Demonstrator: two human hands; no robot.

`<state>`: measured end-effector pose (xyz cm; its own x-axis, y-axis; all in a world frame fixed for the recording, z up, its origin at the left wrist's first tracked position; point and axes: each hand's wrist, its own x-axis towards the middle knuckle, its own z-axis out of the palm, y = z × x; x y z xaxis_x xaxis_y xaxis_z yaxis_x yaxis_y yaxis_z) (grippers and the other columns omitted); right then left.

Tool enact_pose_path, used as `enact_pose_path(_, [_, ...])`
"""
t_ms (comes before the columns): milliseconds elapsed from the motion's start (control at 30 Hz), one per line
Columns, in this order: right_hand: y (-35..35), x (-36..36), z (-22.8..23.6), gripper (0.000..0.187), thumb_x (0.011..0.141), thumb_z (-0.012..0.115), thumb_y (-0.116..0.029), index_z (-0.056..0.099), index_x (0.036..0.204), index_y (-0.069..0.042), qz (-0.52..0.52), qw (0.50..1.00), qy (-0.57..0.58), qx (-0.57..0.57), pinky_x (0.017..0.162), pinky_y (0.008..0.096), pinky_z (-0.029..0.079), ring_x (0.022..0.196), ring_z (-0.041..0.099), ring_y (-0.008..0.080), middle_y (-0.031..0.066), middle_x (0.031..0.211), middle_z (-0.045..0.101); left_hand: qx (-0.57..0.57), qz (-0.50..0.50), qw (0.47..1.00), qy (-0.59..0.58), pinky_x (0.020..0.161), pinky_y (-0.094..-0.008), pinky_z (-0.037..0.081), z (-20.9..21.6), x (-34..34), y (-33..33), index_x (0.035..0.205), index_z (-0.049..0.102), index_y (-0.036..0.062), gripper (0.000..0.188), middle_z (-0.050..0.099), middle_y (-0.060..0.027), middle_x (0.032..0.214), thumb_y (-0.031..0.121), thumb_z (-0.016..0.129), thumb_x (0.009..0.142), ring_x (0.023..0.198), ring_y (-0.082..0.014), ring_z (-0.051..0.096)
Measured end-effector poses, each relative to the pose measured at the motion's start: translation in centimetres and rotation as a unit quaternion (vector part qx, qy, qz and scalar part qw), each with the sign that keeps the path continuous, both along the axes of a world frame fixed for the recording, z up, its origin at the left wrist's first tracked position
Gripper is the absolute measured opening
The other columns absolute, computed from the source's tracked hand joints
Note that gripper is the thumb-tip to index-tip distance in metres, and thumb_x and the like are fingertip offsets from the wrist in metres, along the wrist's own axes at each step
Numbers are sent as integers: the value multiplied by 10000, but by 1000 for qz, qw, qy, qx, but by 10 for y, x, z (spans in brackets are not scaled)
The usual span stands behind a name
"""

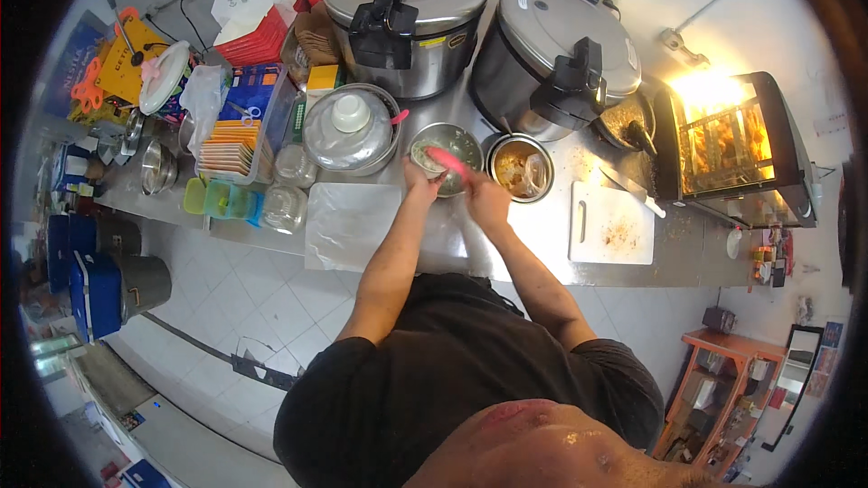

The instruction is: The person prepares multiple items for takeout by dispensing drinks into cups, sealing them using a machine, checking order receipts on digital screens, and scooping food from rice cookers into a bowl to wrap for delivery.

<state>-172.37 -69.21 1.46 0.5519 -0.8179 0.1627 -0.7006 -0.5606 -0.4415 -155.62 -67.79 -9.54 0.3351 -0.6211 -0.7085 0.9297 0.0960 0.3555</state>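
Left hand (418, 183) grips steel bowl (447, 157); right hand (485, 197) closed on pink spatula (447, 163), mixing underway, contents still inside.

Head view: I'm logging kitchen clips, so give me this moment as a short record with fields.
setting: steel counter against a white wall
left hand: grips the near rim of a small steel bowl
right hand: holds a pink utensil with its tip in that bowl
right of bowl: steel bowl with orange-brown food
behind: two large steel cookers
far right: white cutting board, lit glass warmer cabinet
left of bowl: lidded steel pot
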Motion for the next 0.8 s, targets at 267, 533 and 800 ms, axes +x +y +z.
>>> enact_pose_path(267, [-51, -8, -78, 284, 969, 524, -224, 774, 970, -90, 99, 974, -190, 79, 420, 303, 426, 457, 511, 116, 30, 584, 573, -33, -170, 982, -74, 783, -408, 536, 18, -5, -11, 1322, 545, 207, 597, 599, -37, 1292, 575, 216, 987, 1098, -250, 599])
enact_pose_path(533, [-61, 5, -22, 312, 978, 561, -287, 751, 961, -41, 33, 898, -55, 435, 434, 326, 424, 468, 512, 108, 40, 562, 554, -43, -97, 994, -8, 913, -496, 496, 15, 15, 52, 1318, 557, 189, 593, 589, -83, 1313, 588, 252, 1001, 1190, -279, 559])
enact_pose_path(800, [-60, -6, -76, 369, 964, 491, -348, 719, 1092, -89, 26, 976, 154, 152, 852, 510, 532, 971, 670, 420, 223, 993, 706, 238, -20, 885, -401, 996, -549, 447, -19, 67, 235, 1326, 521, 96, 624, 583, -184, 1246, 517, 653, 885, 1144, -336, 574])
